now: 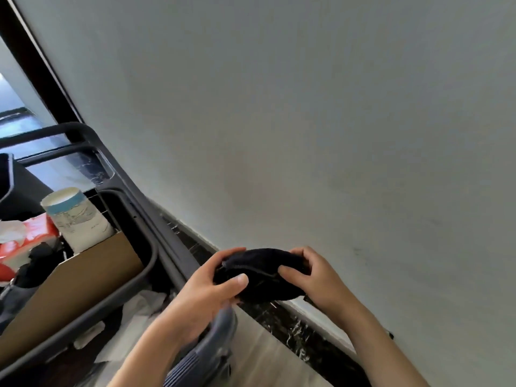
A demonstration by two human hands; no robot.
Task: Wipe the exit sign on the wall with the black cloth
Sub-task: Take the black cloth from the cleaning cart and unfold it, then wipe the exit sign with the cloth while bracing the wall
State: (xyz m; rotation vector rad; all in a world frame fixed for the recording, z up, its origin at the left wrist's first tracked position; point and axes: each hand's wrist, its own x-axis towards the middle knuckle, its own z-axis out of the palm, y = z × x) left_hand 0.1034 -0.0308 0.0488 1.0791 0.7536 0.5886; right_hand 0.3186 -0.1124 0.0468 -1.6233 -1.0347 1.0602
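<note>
The black cloth is a dark, soft, nubby fabric bunched into a rounded, folded wad, with a seam or hem edge running across its top face. It is held in the air in front of the pale wall, low and near the dark marbled baseboard. The wall shows only bare, faintly scuffed paint.

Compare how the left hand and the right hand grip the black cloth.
The left hand lays its thumb flat across the black cloth; the right hand curls its fingers over the cloth's far end. The left sits lower and nearer the cart. Both grip it bunched.
</note>
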